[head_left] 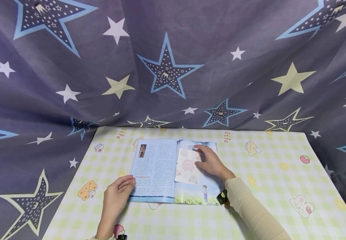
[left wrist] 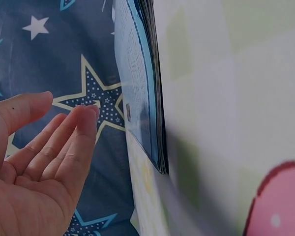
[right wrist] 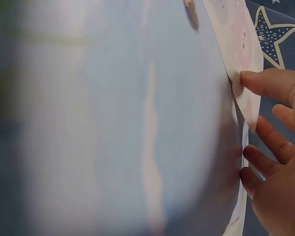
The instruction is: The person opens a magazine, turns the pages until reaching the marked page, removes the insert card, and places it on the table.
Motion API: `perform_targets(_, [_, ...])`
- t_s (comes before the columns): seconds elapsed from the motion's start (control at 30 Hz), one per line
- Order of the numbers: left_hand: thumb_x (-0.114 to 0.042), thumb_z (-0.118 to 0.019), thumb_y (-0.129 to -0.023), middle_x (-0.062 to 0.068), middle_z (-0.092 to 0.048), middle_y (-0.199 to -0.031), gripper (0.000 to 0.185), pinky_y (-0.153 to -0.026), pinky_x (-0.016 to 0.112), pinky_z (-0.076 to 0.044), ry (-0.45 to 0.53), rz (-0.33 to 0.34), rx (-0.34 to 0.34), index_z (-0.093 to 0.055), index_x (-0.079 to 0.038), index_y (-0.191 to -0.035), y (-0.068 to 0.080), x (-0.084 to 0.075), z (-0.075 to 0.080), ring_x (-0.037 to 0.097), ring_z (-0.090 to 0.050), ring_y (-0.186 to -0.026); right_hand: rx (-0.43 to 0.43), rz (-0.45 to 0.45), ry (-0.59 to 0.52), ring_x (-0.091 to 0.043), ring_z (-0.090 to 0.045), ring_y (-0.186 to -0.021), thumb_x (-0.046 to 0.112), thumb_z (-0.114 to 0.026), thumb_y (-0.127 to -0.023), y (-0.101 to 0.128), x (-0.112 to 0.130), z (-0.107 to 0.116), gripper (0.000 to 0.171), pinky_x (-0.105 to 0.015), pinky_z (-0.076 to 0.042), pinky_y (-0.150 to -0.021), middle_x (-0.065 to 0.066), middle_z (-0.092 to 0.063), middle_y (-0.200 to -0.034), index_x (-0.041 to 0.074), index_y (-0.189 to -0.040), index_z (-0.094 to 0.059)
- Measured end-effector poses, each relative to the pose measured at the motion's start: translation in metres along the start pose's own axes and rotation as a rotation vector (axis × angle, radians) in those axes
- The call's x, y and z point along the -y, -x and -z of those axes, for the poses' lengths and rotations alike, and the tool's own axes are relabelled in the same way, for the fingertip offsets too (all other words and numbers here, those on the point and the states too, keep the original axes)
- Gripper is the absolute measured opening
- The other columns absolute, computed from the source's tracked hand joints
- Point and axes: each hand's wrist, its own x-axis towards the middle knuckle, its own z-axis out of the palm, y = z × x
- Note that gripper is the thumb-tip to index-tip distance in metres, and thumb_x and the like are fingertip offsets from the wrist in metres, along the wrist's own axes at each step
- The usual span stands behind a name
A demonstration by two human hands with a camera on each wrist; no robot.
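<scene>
An open magazine [head_left: 163,166] lies on the table, with text on its left page and a sky-and-grass picture on its right page. A white card [head_left: 188,176] with rounded corners and a pink cartoon figure lies over the right page. My right hand [head_left: 211,161] pinches the card's upper right part; in the right wrist view the thumb [right wrist: 253,82] presses its face and the index finger meets its corner. Beside the magazine's left edge, my left hand [head_left: 117,196] holds nothing, its fingers [left wrist: 81,142] extended and slightly bent in the left wrist view.
A green-and-white checked tablecloth [head_left: 269,200] with cartoon prints covers the table. Behind it and at both sides hangs a dark curtain [head_left: 209,40] with stars. Both wrists carry small dark devices, and a pale sleeve [head_left: 251,210] covers the right arm.
</scene>
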Motion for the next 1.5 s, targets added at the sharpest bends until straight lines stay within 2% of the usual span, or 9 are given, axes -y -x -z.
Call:
perform_targets(0.33, [-0.014,-0.073,-0.093,0.007,-0.074,-0.107,0.026,-0.078,0.012,-0.053,-0.01,-0.004,0.02,-0.072,-0.004,-0.117,0.001,-0.003,-0.003,0.016,-0.071,-0.098,-0.075,-0.016,-0.12,-0.023,-0.053,-0.082,-0.004,-0.076,-0.084,0.004,0.003,0.004,0.055,-0.036,-0.049,-0.072,-0.012,-0.057,-0.108,0.006,-0.135,-0.057])
perform_targets(0.47, [-0.014,-0.074,-0.092,0.008,-0.074,-0.108,0.027,-0.078,0.012,-0.053,-0.009,-0.01,0.025,-0.072,-0.004,-0.117,0.001,-0.003,-0.004,0.017,-0.071,-0.098,-0.096,-0.036,-0.188,-0.02,-0.053,-0.079,-0.005,-0.074,-0.085,0.006,0.004,0.005,0.052,-0.03,-0.049,-0.069,-0.013,-0.057,-0.109,0.005,-0.133,-0.058])
perform_targets(0.7, [-0.015,-0.074,-0.092,0.008,-0.074,-0.108,0.027,-0.079,0.012,-0.053,-0.006,-0.022,0.029,-0.071,-0.004,-0.117,0.001,-0.003,-0.006,0.016,-0.071,-0.098,-0.159,-0.131,-0.461,-0.015,-0.049,-0.069,-0.007,-0.07,-0.087,0.006,0.005,0.011,0.044,-0.021,-0.042,-0.057,-0.019,-0.062,-0.111,0.0,-0.129,-0.059])
perform_targets(0.87, [-0.015,-0.074,-0.092,0.007,-0.074,-0.106,0.027,-0.078,0.012,-0.054,-0.011,-0.038,0.02,-0.072,-0.004,-0.117,0.0,-0.002,-0.007,0.016,-0.071,-0.097,-0.196,-0.159,-0.585,-0.009,-0.049,-0.069,-0.009,-0.068,-0.088,0.008,0.009,0.017,0.041,-0.017,-0.043,-0.06,-0.021,-0.066,-0.104,-0.004,-0.128,-0.058])
perform_targets(1.07, [-0.016,-0.074,-0.092,0.004,-0.074,-0.105,0.028,-0.079,0.013,-0.054,-0.014,-0.028,0.03,-0.071,-0.005,-0.118,-0.001,-0.001,-0.008,0.014,-0.071,-0.097,-0.195,-0.222,-0.618,-0.008,-0.045,-0.063,-0.006,-0.067,-0.092,0.015,0.009,0.025,0.042,-0.019,-0.04,-0.056,-0.008,-0.062,-0.085,-0.004,-0.132,-0.055])
perform_targets(1.27, [-0.019,-0.074,-0.093,0.004,-0.074,-0.105,0.03,-0.08,0.014,-0.054,-0.004,-0.017,0.051,-0.071,-0.005,-0.119,-0.002,-0.003,-0.008,0.012,-0.071,-0.097,-0.208,-0.269,-0.668,-0.01,-0.045,-0.061,-0.004,-0.064,-0.095,0.026,0.009,0.039,0.043,-0.022,-0.04,-0.054,-0.006,-0.061,-0.085,-0.006,-0.136,-0.05])
perform_targets(1.37, [-0.019,-0.074,-0.093,0.005,-0.075,-0.105,0.03,-0.08,0.014,-0.054,0.002,-0.016,0.058,-0.071,-0.005,-0.119,-0.002,-0.005,-0.008,0.013,-0.071,-0.097,-0.221,-0.286,-0.701,-0.009,-0.044,-0.061,-0.004,-0.063,-0.095,0.033,0.006,0.05,0.042,-0.02,-0.039,-0.053,-0.003,-0.06,-0.085,-0.005,-0.136,-0.049])
perform_targets(1.5, [-0.02,-0.075,-0.093,0.005,-0.075,-0.103,0.03,-0.079,0.014,-0.054,-0.001,-0.023,0.063,-0.071,-0.005,-0.119,-0.002,-0.006,-0.009,0.012,-0.071,-0.095,-0.255,-0.309,-0.693,-0.006,-0.043,-0.06,-0.003,-0.062,-0.096,0.045,0.001,0.067,0.042,-0.016,-0.038,-0.051,0.001,-0.06,-0.082,-0.006,-0.136,-0.048])
